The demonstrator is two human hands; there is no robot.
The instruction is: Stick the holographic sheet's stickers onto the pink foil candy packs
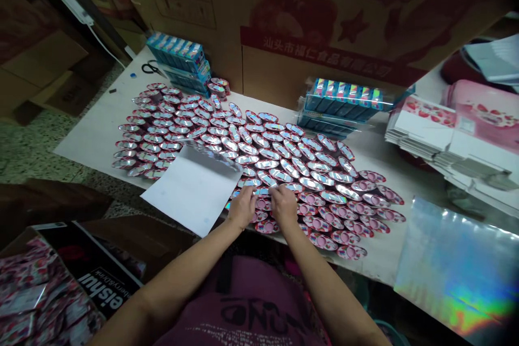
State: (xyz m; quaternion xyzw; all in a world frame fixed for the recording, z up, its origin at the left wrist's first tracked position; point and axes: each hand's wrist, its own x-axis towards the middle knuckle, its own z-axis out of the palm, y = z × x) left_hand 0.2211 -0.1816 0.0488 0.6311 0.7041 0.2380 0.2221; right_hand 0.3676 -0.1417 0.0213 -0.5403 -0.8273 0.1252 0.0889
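Note:
Close-set rows of small oval containers (267, 154) stand upright on the table. Most have shiny silver tops; those nearest me on the right show pink tops with a round mark (323, 241). My left hand (243, 208) and my right hand (285, 206) are side by side at the front rows, fingers pinched. Between the fingertips lies a silver oval sticker (263, 192), apparently gripped at both ends over a container top; the fingers partly hide it. A white sheet (194, 189) rests over containers left of my left hand, its far edge shiny.
Wrapped blue box packs stand at the back left (182, 62) and back right (344, 102), before a large carton (284, 70). Black scissors (150, 67) lie far left. Flattened white-pink boxes (430, 130) and an iridescent sheet (458, 265) are at right. A carton of packets (40, 292) stands lower left.

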